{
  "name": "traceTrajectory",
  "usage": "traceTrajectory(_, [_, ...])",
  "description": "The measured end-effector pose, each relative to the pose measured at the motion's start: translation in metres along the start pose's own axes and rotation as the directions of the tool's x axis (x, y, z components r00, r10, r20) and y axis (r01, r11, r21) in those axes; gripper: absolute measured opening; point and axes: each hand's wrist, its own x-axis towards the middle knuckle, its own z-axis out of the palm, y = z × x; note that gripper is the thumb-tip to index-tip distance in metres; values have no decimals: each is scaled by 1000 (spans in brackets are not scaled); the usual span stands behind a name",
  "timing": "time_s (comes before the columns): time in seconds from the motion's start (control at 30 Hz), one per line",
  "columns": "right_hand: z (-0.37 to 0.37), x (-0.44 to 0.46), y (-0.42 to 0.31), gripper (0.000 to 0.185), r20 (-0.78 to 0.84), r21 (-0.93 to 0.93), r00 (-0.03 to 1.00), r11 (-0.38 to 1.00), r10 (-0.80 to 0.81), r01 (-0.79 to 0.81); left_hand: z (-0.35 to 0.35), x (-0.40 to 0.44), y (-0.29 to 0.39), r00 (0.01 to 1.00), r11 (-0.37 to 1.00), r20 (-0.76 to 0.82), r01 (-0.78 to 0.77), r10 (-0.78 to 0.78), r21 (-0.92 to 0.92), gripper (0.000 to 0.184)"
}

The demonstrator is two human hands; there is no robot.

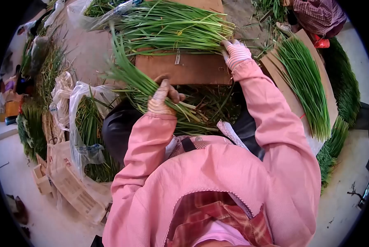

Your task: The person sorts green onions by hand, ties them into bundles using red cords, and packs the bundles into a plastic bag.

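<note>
Head view: holds a bunch of long green leaves (137, 78) in the left hand (164, 99), clamped around it near the pale ends, probably so as to support the stems without crushing the leaves. Lets the tips splay toward the upper left, blurred, and the pale ends stick out over loose leaves (217, 108) between the knees. Sets the right hand (235, 53), also in a striped glove and well apart from the left, against the stem ends of a large pile (176, 29); cannot tell whether closed on any. Has that pile lying lengthwise across brown cardboard (188, 70), likely as a flat bed for the stems.

To the right, has a second pile (305, 82) on another cardboard sheet (270, 64), stems side by side, seemingly to stay straight. To the left, has more leaves in a clear plastic bag (85, 152), perhaps to contain loose ones, near a flattened carton (79, 181). At upper right, shows part of another person (320, 16) in checked cloth.
</note>
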Motion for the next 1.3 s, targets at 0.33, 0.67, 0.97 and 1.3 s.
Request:
traceTrajectory(0.33, [-76,60,7,21,-68,539,998,842,14,25,-4,1,12,976,990,-167,-140,137,-3,24])
traceTrajectory(0.67, [-43,-52,-36,17,611,760,788,220,81,-612,-33,-18,-57,929,845,262,352,-262,-403,44])
traceTrajectory(0.97, [8,-79,-59,16,262,835,962,518,-80,-185,-8,-19,10,981,996,-193,-38,22,-79,37])
traceTrajectory(1.3, [-3,11,-11,38,391,-33,920,999,-16,31,-29,4,33,986,937,-154,-109,60,-331,32])
